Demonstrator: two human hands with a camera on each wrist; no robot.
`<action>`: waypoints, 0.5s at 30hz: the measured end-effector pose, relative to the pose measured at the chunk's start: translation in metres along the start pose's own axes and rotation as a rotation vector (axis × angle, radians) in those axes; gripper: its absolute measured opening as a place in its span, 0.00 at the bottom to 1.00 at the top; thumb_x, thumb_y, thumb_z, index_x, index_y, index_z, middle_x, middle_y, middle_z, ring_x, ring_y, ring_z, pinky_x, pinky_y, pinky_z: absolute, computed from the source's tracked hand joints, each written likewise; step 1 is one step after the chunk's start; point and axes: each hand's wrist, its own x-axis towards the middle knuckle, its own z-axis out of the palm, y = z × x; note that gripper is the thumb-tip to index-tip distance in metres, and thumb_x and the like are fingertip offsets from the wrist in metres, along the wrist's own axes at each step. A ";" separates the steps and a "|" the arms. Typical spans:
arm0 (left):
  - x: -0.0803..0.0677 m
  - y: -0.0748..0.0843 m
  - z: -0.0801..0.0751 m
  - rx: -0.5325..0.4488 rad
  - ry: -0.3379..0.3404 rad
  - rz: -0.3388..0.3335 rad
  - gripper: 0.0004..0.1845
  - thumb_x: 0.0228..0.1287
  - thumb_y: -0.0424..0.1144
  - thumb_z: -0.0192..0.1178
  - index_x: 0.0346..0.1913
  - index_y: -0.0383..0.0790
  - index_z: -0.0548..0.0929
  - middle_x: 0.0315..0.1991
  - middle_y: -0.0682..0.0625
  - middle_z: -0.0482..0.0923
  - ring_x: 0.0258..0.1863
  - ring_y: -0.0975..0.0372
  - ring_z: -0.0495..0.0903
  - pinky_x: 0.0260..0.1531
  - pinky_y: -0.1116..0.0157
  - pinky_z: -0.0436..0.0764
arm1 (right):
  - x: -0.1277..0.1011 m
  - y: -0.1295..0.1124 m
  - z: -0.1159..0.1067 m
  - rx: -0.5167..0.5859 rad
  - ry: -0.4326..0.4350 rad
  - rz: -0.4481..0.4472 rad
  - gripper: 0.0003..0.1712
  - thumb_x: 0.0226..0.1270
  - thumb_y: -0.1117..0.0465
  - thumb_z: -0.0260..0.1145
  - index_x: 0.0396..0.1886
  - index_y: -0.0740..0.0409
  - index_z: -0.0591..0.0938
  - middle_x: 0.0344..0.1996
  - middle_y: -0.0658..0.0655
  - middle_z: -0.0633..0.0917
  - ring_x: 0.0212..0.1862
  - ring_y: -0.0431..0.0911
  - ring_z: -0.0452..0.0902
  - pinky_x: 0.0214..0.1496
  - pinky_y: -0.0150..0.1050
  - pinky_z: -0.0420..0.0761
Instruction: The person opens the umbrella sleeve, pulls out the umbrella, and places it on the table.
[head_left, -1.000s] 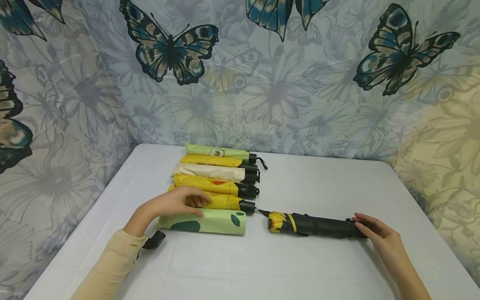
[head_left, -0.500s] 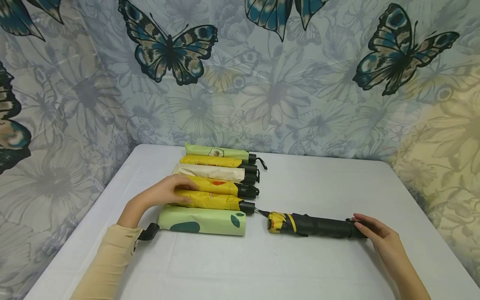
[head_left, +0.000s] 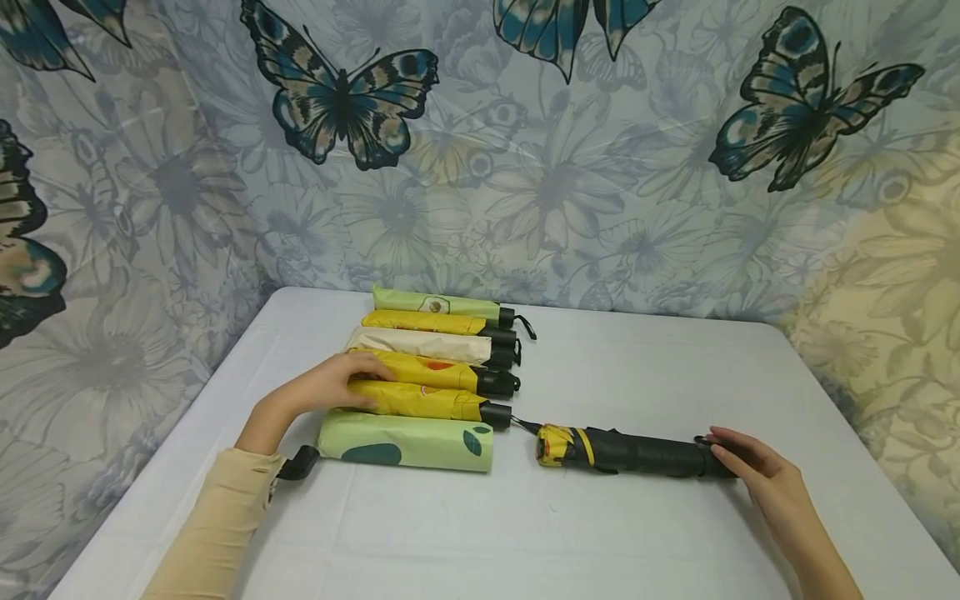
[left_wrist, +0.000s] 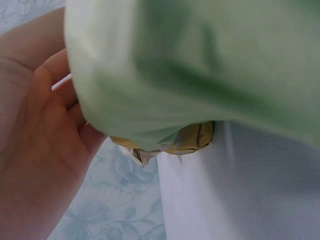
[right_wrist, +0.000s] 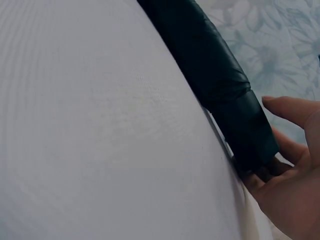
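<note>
Several folded umbrellas lie side by side in a stack. My left hand (head_left: 330,385) lies over the left ends of two yellow ones, its fingers on the farther yellow umbrella (head_left: 435,369) and its thumb on the nearer yellow umbrella (head_left: 427,402). In front of them is a pale green umbrella (head_left: 442,443) with dark green leaf prints; it fills much of the left wrist view, overlapping the fingers. To the right, my right hand (head_left: 772,479) holds the end of a black umbrella (head_left: 645,452) with a yellow tip, its fingers curled around the handle (right_wrist: 245,132) in the right wrist view.
Behind lie a cream umbrella (head_left: 420,343), another yellow umbrella (head_left: 423,322) and a green avocado-print umbrella (head_left: 405,300) with a wrist loop. A small black piece (head_left: 298,463) shows at my left wrist. The white table (head_left: 600,542) meets a butterfly-patterned cloth (head_left: 540,192).
My left hand has moved left and slightly back, from the pale green and nearer yellow umbrellas to the ends of the two yellow ones. The right hand and black umbrella have stayed put.
</note>
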 end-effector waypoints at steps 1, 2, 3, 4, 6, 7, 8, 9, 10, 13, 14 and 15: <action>0.000 0.000 0.000 -0.002 0.000 -0.003 0.21 0.58 0.42 0.70 0.56 0.49 0.83 0.56 0.50 0.80 0.59 0.52 0.76 0.60 0.49 0.76 | 0.000 -0.001 0.001 -0.011 0.012 -0.008 0.30 0.71 0.51 0.62 0.69 0.54 0.71 0.48 0.23 0.79 0.51 0.14 0.69 0.43 0.12 0.67; 0.000 0.001 0.000 -0.003 -0.001 -0.005 0.21 0.58 0.42 0.70 0.56 0.49 0.83 0.56 0.50 0.80 0.58 0.52 0.76 0.60 0.49 0.76 | 0.000 -0.001 0.002 -0.017 0.024 -0.022 0.29 0.71 0.51 0.62 0.69 0.55 0.72 0.48 0.23 0.79 0.51 0.14 0.70 0.44 0.11 0.67; 0.000 0.001 0.000 -0.003 -0.002 -0.008 0.21 0.58 0.42 0.70 0.56 0.49 0.83 0.56 0.50 0.80 0.58 0.52 0.76 0.60 0.49 0.76 | 0.000 -0.003 0.003 -0.022 0.036 -0.038 0.29 0.71 0.52 0.63 0.68 0.56 0.72 0.48 0.23 0.79 0.51 0.15 0.70 0.45 0.11 0.68; 0.000 0.002 0.000 -0.004 -0.003 -0.010 0.21 0.58 0.42 0.70 0.56 0.49 0.83 0.56 0.50 0.80 0.58 0.52 0.76 0.60 0.49 0.76 | 0.000 -0.004 0.004 -0.026 0.047 -0.053 0.29 0.71 0.53 0.63 0.68 0.57 0.73 0.48 0.23 0.79 0.51 0.15 0.71 0.45 0.11 0.69; 0.000 0.002 -0.001 -0.003 -0.003 -0.012 0.21 0.58 0.42 0.70 0.56 0.49 0.83 0.56 0.50 0.80 0.58 0.51 0.76 0.59 0.49 0.76 | -0.001 -0.007 0.007 -0.059 0.068 -0.072 0.29 0.70 0.53 0.63 0.68 0.56 0.73 0.49 0.21 0.77 0.51 0.14 0.70 0.45 0.10 0.69; 0.000 0.002 -0.001 -0.001 -0.003 -0.012 0.21 0.59 0.42 0.70 0.56 0.49 0.83 0.56 0.50 0.80 0.58 0.51 0.76 0.59 0.49 0.76 | -0.001 -0.009 0.009 -0.084 0.079 -0.079 0.29 0.71 0.52 0.63 0.68 0.55 0.72 0.50 0.20 0.75 0.51 0.13 0.68 0.46 0.09 0.69; 0.000 0.002 -0.001 0.002 -0.002 -0.011 0.21 0.58 0.42 0.70 0.56 0.49 0.83 0.56 0.50 0.80 0.58 0.51 0.76 0.59 0.49 0.76 | -0.002 -0.011 0.011 -0.115 0.093 -0.084 0.29 0.71 0.52 0.63 0.69 0.54 0.72 0.51 0.20 0.73 0.54 0.12 0.65 0.48 0.09 0.68; 0.000 0.002 0.000 0.003 -0.002 -0.012 0.21 0.58 0.41 0.70 0.56 0.49 0.83 0.56 0.50 0.80 0.58 0.52 0.76 0.59 0.49 0.76 | -0.002 -0.014 0.013 -0.149 0.109 -0.081 0.30 0.70 0.50 0.63 0.69 0.51 0.72 0.53 0.20 0.71 0.56 0.12 0.62 0.51 0.08 0.66; 0.000 0.002 0.000 0.002 -0.001 -0.012 0.21 0.58 0.41 0.70 0.55 0.49 0.83 0.55 0.50 0.80 0.58 0.52 0.76 0.59 0.49 0.76 | -0.002 -0.016 0.015 -0.183 0.125 -0.074 0.30 0.70 0.49 0.63 0.70 0.48 0.71 0.55 0.20 0.69 0.58 0.12 0.59 0.55 0.08 0.65; 0.000 0.000 0.000 0.004 0.000 -0.012 0.21 0.58 0.41 0.70 0.55 0.49 0.83 0.55 0.50 0.80 0.58 0.52 0.76 0.59 0.49 0.76 | -0.001 -0.026 0.023 -0.226 0.154 -0.052 0.32 0.70 0.45 0.63 0.71 0.45 0.70 0.69 0.31 0.65 0.71 0.21 0.50 0.75 0.24 0.57; 0.000 0.000 0.000 0.005 0.000 -0.013 0.20 0.58 0.41 0.70 0.55 0.49 0.83 0.55 0.50 0.80 0.58 0.52 0.76 0.59 0.49 0.76 | 0.000 -0.030 0.026 -0.221 0.157 -0.046 0.32 0.69 0.45 0.63 0.71 0.45 0.70 0.73 0.38 0.64 0.76 0.29 0.46 0.79 0.34 0.54; 0.000 -0.001 0.000 0.004 -0.001 -0.014 0.20 0.58 0.41 0.70 0.55 0.49 0.83 0.55 0.50 0.80 0.58 0.52 0.76 0.59 0.49 0.76 | 0.001 -0.034 0.029 -0.216 0.156 -0.041 0.33 0.69 0.45 0.63 0.71 0.45 0.69 0.75 0.46 0.62 0.79 0.38 0.45 0.81 0.45 0.53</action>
